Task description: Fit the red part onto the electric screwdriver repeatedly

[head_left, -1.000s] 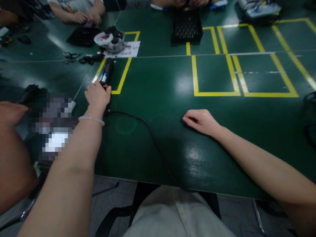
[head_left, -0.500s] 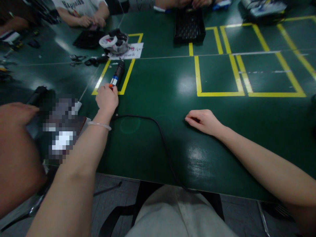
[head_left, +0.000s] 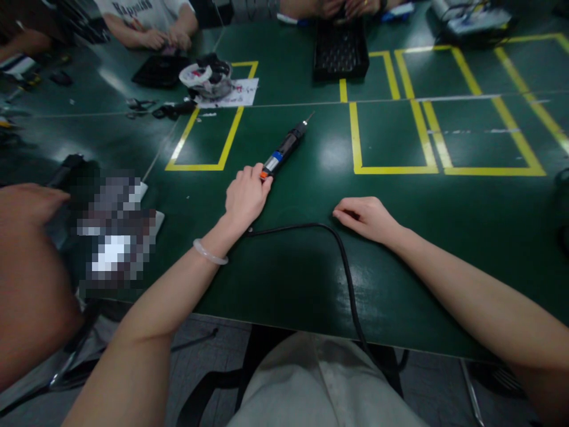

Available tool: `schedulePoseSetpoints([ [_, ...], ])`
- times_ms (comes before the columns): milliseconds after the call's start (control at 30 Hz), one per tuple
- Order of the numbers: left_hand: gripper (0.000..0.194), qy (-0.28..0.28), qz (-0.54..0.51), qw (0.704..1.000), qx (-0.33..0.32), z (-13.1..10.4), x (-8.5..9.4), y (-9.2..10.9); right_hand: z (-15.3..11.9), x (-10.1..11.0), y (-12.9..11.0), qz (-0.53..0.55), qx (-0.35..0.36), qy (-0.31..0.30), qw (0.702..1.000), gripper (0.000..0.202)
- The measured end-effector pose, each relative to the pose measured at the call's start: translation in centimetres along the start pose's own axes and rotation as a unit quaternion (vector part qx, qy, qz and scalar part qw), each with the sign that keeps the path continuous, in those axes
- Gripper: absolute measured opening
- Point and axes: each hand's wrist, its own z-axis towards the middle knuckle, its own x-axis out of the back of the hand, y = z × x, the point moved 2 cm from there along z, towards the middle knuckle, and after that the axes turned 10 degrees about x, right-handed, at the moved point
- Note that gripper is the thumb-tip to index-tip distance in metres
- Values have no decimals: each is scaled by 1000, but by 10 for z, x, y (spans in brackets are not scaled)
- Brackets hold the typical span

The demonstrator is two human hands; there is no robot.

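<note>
My left hand [head_left: 248, 193] grips the rear of a black electric screwdriver [head_left: 284, 148] that has a blue and silver band and an orange part. Its thin bit points away from me, up and to the right. From the back of the tool a black cable [head_left: 347, 267] curves over the green table [head_left: 284, 279] and drops past the front edge. Resting on the table to the right of the cable is my right hand [head_left: 364, 218], its fingers curled together. Whether anything lies inside those fingers is hidden.
Yellow tape rectangles [head_left: 395, 171] mark the table. A black tray [head_left: 341, 53] and a tape roll [head_left: 195, 74] beside a white paper [head_left: 244, 92] stand farther back. A neighbour's arm [head_left: 35, 279] is at left; people's hands [head_left: 166, 38] work across the table.
My left hand has carried the electric screwdriver rightward out of the left yellow rectangle, and its bit now shows. The cable has shifted right with it. My right hand has stayed in place.
</note>
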Motion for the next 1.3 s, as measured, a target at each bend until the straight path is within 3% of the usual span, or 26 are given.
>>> schedulePoseSetpoints([
  [233, 44, 5, -9, 991, -132, -40, 7, 68, 0, 0, -5, 66, -15, 47, 997, 24],
  [400, 47, -28, -31, 979, -201, -63, 12, 95, 0, -2, -10, 88, 1, 55, 995, 29],
  [533, 54, -40, -50, 970, -234, -70, 12, 98, 0, -1, -13, 96, 15, 52, 994, 12],
  [700, 65, -46, -78, 964, -250, -67, 10, 93, 0, 2, -15, 148, 21, 67, 987, 8],
  [867, 68, -50, -98, 958, -263, -66, 11, 90, -2, 1, -19, 28, 90, 15, 995, 4],
  [1000, 71, -55, -100, 957, -265, -66, 11, 89, -3, 2, -22, -76, 173, -17, 982, 15],
  [1300, 86, -48, -79, 958, -272, -65, 7, 89, -3, 11, -28, -110, 225, 13, 968, 24],
])
